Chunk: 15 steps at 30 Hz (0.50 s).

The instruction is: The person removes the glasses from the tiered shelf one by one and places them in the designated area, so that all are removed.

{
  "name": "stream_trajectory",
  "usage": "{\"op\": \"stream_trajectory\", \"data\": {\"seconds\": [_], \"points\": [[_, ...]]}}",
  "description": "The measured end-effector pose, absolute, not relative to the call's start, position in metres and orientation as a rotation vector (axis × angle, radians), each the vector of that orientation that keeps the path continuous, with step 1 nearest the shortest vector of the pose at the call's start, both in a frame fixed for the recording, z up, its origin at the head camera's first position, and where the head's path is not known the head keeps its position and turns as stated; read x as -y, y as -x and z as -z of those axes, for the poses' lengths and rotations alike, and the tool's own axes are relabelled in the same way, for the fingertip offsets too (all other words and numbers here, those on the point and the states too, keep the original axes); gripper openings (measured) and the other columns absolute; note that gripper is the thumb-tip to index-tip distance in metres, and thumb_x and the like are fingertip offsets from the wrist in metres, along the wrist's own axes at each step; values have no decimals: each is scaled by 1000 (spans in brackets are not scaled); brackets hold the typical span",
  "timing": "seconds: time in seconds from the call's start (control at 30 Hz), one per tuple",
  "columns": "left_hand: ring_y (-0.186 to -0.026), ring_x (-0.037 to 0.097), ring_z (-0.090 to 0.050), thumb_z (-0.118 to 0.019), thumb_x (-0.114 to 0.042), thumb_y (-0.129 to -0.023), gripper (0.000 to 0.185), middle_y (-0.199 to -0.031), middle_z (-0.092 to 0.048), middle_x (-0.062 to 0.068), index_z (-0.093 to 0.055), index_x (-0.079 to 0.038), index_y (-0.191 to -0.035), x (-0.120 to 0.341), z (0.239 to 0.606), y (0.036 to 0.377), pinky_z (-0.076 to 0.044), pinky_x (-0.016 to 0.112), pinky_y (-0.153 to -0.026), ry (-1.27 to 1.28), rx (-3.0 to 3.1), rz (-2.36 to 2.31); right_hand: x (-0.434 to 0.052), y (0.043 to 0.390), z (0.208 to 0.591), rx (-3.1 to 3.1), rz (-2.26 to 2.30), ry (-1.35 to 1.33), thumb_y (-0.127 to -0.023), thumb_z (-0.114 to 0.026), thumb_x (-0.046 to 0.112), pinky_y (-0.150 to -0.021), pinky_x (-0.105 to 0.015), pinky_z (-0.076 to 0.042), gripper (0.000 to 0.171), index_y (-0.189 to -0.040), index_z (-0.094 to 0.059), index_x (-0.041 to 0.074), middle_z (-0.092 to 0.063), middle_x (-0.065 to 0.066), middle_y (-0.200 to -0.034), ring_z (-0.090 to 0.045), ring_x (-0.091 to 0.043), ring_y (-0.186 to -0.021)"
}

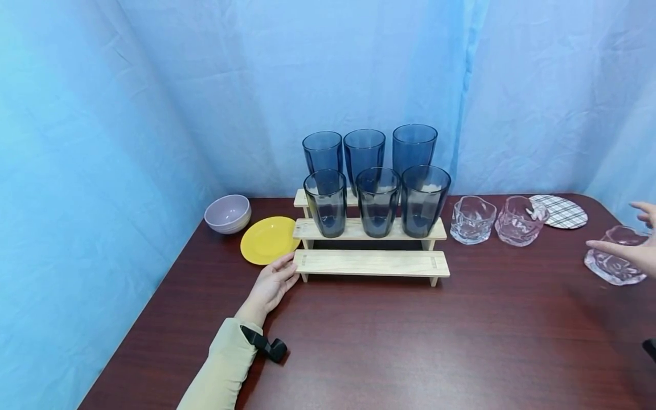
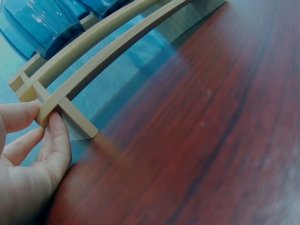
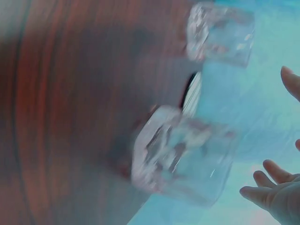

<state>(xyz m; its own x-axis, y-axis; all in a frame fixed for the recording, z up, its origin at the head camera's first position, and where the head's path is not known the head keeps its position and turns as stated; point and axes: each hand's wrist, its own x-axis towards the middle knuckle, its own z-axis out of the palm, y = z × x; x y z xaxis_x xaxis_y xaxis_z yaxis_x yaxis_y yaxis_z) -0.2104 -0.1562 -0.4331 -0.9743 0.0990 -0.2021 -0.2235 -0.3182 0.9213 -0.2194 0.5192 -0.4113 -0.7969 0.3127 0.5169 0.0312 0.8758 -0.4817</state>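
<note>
My left hand (image 1: 271, 285) pinches the left end of the lowest board of a three-step wooden rack (image 1: 371, 263). In the left wrist view its thumb presses the top edge and fingers (image 2: 58, 136) reach underneath. Three tall blue glasses (image 1: 378, 202) stand on the middle step, and three more blue glasses (image 1: 364, 154) on the top one. At the right edge my right hand (image 1: 643, 256) hovers with spread fingers by a wavy pinkish glass (image 1: 615, 270). In the right wrist view that hand (image 3: 281, 197) is apart from the blurred glass (image 3: 183, 154).
Right of the rack stand a clear wavy glass (image 1: 472, 221) and a pinkish one (image 1: 520, 222), with a checked round coaster (image 1: 564, 212) behind. To the left lie a yellow plate (image 1: 269, 240) and a lilac bowl (image 1: 228, 215). Blue curtains (image 1: 256, 85) border the dark table (image 1: 410, 341).
</note>
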Motion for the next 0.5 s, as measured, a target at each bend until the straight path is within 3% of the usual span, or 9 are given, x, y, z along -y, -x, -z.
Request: {"op": "stream_trajectory", "data": {"seconds": [0.07, 0.17, 0.27, 0.3, 0.4, 0.5], "points": [[-89, 3, -59, -41, 4, -98, 49, -114, -49, 4, -29, 3, -146, 156, 433, 211, -48, 18, -79, 154, -1704, -2391, -495, 212, 397, 2457, -636, 203, -70, -82, 29, -114, -46, -23, 97, -149, -28, 13, -31, -26, -148, -31, -41, -135], [-90, 3, -59, -41, 4, -98, 49, -115, -48, 5, -30, 2, -146, 155, 433, 211, -48, 18, -79, 159, -1695, -2393, -445, 191, 356, 2554, -682, 115, -72, -81, 25, -90, -29, -47, 95, -146, -28, -3, -34, -39, -137, -57, -35, -104], [-90, 3, -58, -41, 3, -98, 49, -116, -48, 6, -29, 3, -146, 155, 433, 210, -48, 18, -79, 153, -1709, -2383, -417, 183, 334, 2621, -703, 26, -73, -81, 27, -87, -32, -45, 94, -145, -28, -4, -38, -41, -130, -55, -35, -96], [-90, 3, -58, -41, 4, -98, 49, -117, -47, 6, -29, 3, -146, 155, 432, 210, -48, 18, -79, 152, -1713, -2382, -408, 181, 327, 2642, -733, -24, -71, -82, 23, -85, -38, -44, 95, -143, -28, -8, -38, -43, -126, -52, -40, -92], [-90, 2, -58, -41, 3, -98, 50, -120, -46, 8, -29, 3, -146, 156, 432, 209, -48, 18, -79, 155, -1718, -2379, -393, 181, 319, 2665, -781, -84, -71, -82, 23, -94, -67, -23, 95, -143, -28, -5, -38, -41, -128, -34, -54, -115], [-91, 2, -58, -41, 3, -98, 50, -124, -44, 10, -29, 2, -146, 157, 432, 210, -48, 18, -79, 157, -1723, -2368, -380, 183, 314, 2686, -806, -104, -72, -82, 25, -93, -68, -23, 98, -146, -24, -2, -36, -39, -132, -32, -54, -121]]}}
